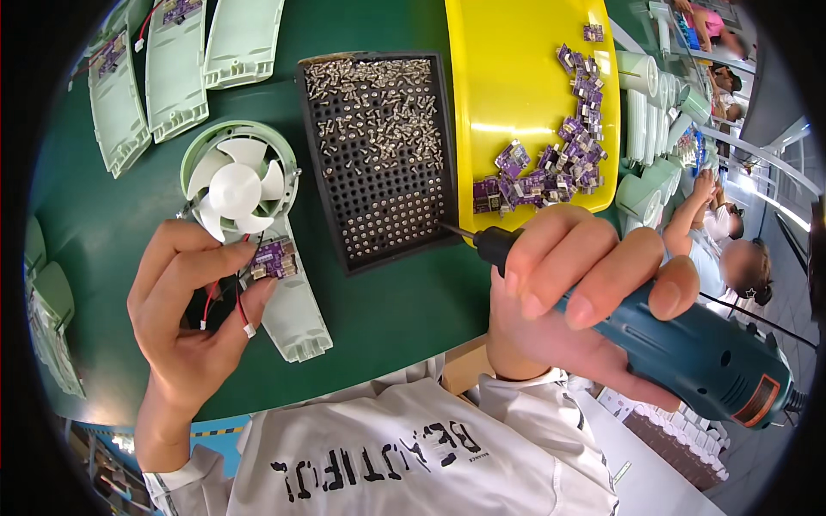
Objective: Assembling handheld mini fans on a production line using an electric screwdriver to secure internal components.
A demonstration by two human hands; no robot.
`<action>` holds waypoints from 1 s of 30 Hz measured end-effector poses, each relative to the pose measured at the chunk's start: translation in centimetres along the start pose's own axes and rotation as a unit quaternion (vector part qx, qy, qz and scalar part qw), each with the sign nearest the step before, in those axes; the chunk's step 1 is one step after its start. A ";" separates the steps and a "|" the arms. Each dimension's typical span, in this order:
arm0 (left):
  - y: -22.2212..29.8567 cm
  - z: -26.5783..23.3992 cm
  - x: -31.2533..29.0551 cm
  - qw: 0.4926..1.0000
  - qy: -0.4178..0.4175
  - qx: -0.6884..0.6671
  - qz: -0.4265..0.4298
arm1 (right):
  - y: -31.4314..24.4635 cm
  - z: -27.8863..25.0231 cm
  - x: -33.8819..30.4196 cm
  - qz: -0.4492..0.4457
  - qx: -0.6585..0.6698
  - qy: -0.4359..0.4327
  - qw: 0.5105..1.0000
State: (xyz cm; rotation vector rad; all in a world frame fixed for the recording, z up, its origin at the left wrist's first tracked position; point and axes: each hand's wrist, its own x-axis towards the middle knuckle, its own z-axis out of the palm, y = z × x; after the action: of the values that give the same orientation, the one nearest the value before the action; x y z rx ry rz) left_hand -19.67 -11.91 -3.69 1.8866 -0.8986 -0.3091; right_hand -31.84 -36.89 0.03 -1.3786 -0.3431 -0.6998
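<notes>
My left hand rests on a pale green handheld fan body lying on the green table, fingers pressing a small purple circuit board with red and black wires into the handle. The white fan blades sit in the round head above. My right hand grips a teal electric screwdriver, its bit tip at the edge of a black perforated tray holding several small screws.
A yellow tray at the back right holds several purple circuit boards. Pale green handle shells lie at the back left, more fan parts at the right. Other people sit further right.
</notes>
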 end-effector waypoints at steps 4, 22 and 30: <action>0.3 0.1 -0.1 1.000 0.003 0.004 0.009 | -0.4 -0.2 0.0 0.023 0.011 -0.041 0.999; 0.3 -0.2 -0.7 0.998 0.030 -0.047 0.008 | -1.7 3.4 0.3 -0.042 0.019 0.066 0.997; -0.5 0.2 -1.0 0.996 0.039 -0.084 0.013 | -0.2 9.9 2.1 -0.021 0.009 -0.018 1.000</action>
State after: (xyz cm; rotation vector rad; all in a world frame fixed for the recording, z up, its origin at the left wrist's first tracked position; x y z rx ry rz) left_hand -20.23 -11.24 -4.44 1.7180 -0.8190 -0.2849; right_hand -28.67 -27.88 3.32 -1.3723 -0.4058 -0.7053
